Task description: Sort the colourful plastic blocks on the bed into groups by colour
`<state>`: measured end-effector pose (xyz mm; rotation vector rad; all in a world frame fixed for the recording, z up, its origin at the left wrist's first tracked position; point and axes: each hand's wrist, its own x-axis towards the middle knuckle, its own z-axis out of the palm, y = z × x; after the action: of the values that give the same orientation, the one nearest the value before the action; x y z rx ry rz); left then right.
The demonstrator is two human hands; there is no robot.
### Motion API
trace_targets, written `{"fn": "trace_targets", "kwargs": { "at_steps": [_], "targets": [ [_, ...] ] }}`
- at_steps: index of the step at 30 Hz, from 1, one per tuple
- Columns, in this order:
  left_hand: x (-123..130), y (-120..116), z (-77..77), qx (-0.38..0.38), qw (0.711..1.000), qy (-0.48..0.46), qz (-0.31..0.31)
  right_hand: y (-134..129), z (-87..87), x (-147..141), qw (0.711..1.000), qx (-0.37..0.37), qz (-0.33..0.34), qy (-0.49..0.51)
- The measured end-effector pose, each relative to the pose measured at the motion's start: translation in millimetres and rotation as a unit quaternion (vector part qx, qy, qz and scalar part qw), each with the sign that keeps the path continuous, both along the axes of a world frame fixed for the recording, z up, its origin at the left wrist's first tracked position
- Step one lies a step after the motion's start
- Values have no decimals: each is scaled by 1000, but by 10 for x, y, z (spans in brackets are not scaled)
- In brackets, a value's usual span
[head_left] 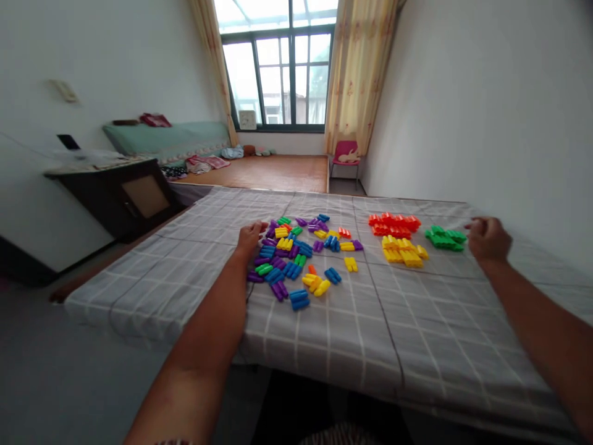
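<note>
My left hand (251, 239) is at the left edge of a mixed heap of small plastic building blocks (288, 252) in purple, blue, yellow and green. Its fingers are bent inward against the heap, and what they hold, if anything, is hidden. On the right, my right hand (492, 240) hovers or rests just beside a group of green blocks (445, 238). Its fingers are curled with the tips close together, too small to show a block between them. Left of the green group lie orange-red blocks (393, 225), with yellow blocks (404, 251) in front of them.
A grey checked cloth (324, 346) covers the table. Loose blocks are scattered right of the heap, including a yellow block (351, 264) and a blue block (332, 275). Behind stand a low wooden bed platform (282, 172), a pink chair (346, 152) and a dark cabinet (125, 191).
</note>
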<state>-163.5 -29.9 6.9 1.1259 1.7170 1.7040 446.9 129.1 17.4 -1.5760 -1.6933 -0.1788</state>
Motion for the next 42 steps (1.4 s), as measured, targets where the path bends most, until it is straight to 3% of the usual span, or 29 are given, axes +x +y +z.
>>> {"fn": "trace_targets", "kwargs": {
  "at_steps": [1,2,5,7,9,12,16,20,24,26,28,31,33,35,38,42],
  "targets": [
    [17,-2,8,2,1000,0,-6,-56,93,-208,999,47,-8,19],
    [32,-2,17,3,1000,0,-11,-116,180,-448,998,52,40,13],
    [55,9,33,8,1000,0,-23,-309,346,-1272,974,-21,216,-68],
    [51,18,31,5,1000,-3,-25,-423,350,-1818,925,-53,344,-155],
    [39,23,21,2,1000,-9,-23,-504,291,-2284,870,-80,431,-224],
    [21,22,2,6,1000,-21,-19,-548,192,-2752,831,-127,470,-270],
    [17,30,-10,12,999,-38,-24,-526,182,-2917,814,-177,489,-259],
    [29,59,-14,17,999,-36,-36,-551,184,-2756,830,-249,484,-119],
    [37,81,-13,11,999,-26,-40,-691,145,-2517,797,-331,502,61],
    [35,86,-11,1,999,-18,-40,-770,151,-2361,791,-338,497,118],
    [29,93,-12,-9,999,-9,-41,-809,175,-2135,813,-318,466,147],
    [13,118,-23,-26,999,5,-41,-755,203,-1593,885,-254,340,191],
    [2,139,-32,-33,999,20,-38,-683,181,-1102,939,-195,201,199],
    [-6,150,-34,-37,998,25,-38,-640,108,-590,975,-149,53,154],
    [-16,137,-19,-42,998,10,-38,-680,-81,-24,983,-165,-65,37],
    [-32,95,7,-61,998,-4,-25,-840,-313,151,972,-214,-86,-39]
  ]
}}
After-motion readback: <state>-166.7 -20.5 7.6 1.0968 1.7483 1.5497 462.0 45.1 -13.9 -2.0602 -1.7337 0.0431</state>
